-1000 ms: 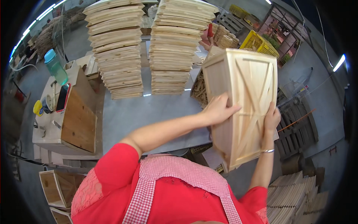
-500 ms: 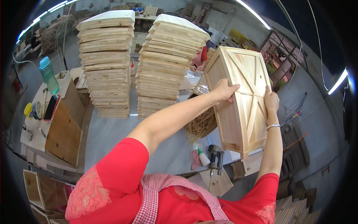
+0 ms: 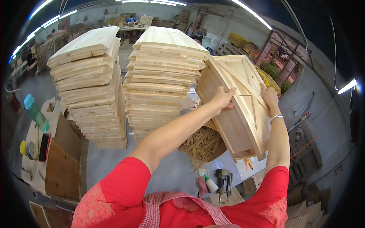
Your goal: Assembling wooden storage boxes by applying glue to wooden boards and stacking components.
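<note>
A pale wooden box [image 3: 237, 127] is raised above the table at the right, tilted away from me. Thin slats cross its upper face like an X, with a frame around them. My left hand [image 3: 221, 98] grips its near left edge, thumb on the face and fingers partly hidden behind the side. Over the right part of the slatted face, my right hand [image 3: 269, 95] is closed on the edge, some fingers out of sight. Under the box lies a heap of thin wooden strips [image 3: 201, 146] in a container, partly covered.
Two tall stacks of wooden panels, a left stack [image 3: 91, 91] and a right stack [image 3: 161, 83], stand on the table. Near me lie a nail gun [image 3: 224, 181] and a white glue bottle [image 3: 211, 184]. A teal bottle [image 3: 37, 114] stands at the left. One person [image 3: 132, 19] sits far back.
My view has shifted, so the stacks appear lower and farther left. The box has tipped and swung slightly left, still in both hands, showing more of the strips.
</note>
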`<state>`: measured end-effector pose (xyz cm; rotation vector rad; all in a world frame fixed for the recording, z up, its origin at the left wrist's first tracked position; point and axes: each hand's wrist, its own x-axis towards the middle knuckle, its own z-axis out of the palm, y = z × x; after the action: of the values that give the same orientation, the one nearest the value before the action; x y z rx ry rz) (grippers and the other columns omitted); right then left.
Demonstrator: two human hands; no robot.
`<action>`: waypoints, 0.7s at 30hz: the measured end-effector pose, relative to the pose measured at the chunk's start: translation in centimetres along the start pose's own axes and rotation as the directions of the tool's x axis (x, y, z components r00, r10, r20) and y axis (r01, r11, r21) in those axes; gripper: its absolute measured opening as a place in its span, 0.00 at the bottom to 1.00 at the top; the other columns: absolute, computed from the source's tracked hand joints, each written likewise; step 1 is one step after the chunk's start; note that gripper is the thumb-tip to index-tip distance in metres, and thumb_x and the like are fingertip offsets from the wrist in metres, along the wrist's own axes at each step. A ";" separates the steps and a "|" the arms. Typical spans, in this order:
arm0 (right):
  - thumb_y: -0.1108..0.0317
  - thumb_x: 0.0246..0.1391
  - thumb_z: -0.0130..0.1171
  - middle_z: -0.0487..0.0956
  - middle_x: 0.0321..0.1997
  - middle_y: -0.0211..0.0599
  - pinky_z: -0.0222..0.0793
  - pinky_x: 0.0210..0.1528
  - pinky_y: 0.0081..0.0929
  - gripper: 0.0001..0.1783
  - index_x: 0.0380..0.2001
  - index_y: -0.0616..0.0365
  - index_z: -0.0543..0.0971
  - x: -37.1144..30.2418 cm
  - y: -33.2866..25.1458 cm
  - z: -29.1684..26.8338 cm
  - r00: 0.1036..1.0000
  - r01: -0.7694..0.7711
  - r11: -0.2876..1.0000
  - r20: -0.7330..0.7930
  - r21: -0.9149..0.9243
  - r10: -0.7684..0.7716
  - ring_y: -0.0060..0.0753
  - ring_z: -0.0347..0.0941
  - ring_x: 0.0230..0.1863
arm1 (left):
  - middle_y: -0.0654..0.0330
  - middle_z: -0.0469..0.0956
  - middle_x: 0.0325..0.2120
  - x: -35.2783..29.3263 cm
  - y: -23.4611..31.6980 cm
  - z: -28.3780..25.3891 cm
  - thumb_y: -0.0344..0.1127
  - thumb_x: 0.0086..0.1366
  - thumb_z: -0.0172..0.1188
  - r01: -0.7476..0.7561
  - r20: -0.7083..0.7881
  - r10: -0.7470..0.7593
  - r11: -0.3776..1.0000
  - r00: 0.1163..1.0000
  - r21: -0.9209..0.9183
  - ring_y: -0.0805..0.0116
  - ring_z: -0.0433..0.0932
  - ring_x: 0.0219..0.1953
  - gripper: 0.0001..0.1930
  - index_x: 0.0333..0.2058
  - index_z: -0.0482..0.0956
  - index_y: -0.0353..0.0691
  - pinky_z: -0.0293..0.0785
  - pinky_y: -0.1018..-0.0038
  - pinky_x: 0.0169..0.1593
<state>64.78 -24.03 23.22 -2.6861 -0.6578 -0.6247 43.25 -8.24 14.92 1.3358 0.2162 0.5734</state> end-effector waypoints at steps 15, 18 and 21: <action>0.38 0.60 0.45 0.76 0.53 0.62 0.67 0.59 0.46 0.40 0.47 0.70 0.79 4.4 -1.9 2.5 0.984 0.041 0.999 0.174 0.020 -0.044 0.58 0.73 0.56 | 0.50 0.75 0.36 3.0 -0.5 -0.7 0.45 0.69 0.56 0.062 -0.050 -0.069 0.990 0.996 -0.127 0.66 0.80 0.26 0.23 0.45 0.67 0.26 0.82 0.75 0.28; 0.38 0.60 0.45 0.75 0.54 0.63 0.66 0.59 0.45 0.39 0.48 0.70 0.78 4.2 -2.2 3.0 0.982 0.019 0.999 0.187 0.033 -0.025 0.58 0.72 0.57 | 0.51 0.77 0.33 3.6 -1.3 -0.8 0.47 0.69 0.56 0.068 -0.094 -0.084 0.986 0.992 -0.153 0.66 0.81 0.27 0.22 0.44 0.69 0.29 0.82 0.75 0.31; 0.37 0.60 0.45 0.76 0.51 0.65 0.66 0.58 0.45 0.41 0.44 0.72 0.79 4.1 -1.4 3.3 0.985 0.028 0.998 0.168 0.059 -0.038 0.58 0.73 0.55 | 0.52 0.77 0.33 3.8 -1.3 -0.5 0.48 0.69 0.55 0.086 -0.056 -0.094 0.987 0.994 -0.133 0.66 0.81 0.28 0.22 0.45 0.69 0.30 0.82 0.75 0.32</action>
<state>68.51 -20.08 22.56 -2.7009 -0.7528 -0.3827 46.55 -6.06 14.19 1.1769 0.2840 0.5444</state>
